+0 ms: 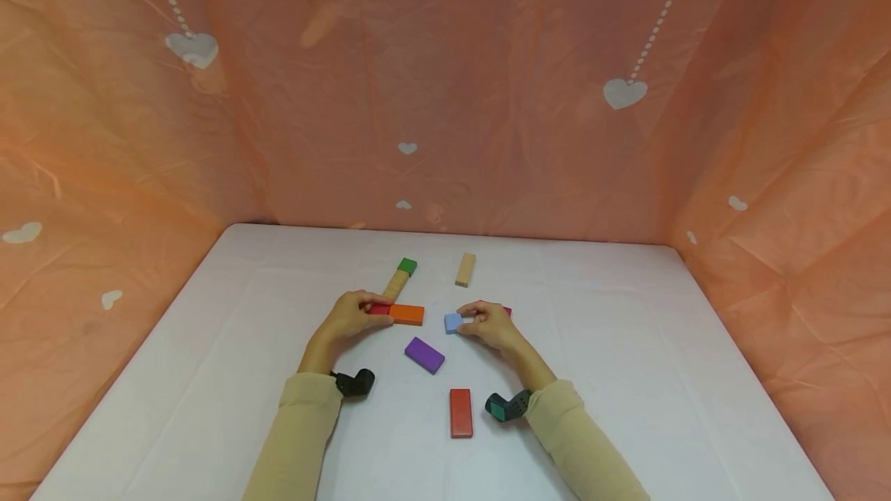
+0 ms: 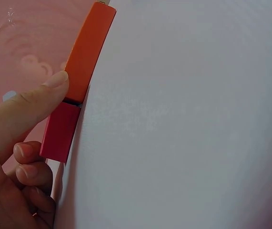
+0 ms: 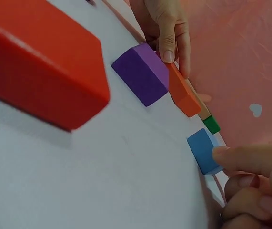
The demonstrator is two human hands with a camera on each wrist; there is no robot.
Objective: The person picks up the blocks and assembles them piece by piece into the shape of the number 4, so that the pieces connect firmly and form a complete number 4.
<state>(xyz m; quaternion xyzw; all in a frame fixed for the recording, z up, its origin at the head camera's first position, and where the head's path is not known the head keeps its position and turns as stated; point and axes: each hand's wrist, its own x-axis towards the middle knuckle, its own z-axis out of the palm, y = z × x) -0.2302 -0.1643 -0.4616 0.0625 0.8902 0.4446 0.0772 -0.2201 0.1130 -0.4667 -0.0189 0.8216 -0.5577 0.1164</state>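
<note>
left hand (image 1: 350,315) curls its fingers round a crimson block (image 1: 379,309), thumb touching the orange block (image 1: 407,315); right hand (image 1: 493,326) pinches the blue block (image 1: 452,323); purple block (image 1: 425,355) nearer the wearer than the fingers

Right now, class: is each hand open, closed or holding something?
Left hand: holding the orange block where it meets the crimson block.
Right hand: holding the light blue block.

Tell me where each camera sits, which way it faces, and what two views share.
Head: on the head, looking forward and down across the table; left hand, right hand and sleeves show.
Left wrist: on that wrist, facing the orange block and crimson block; only the left hand shows.
Right wrist: on that wrist, facing the blue block and purple block; both hands show.
Head and right wrist views share the purple block.
</note>
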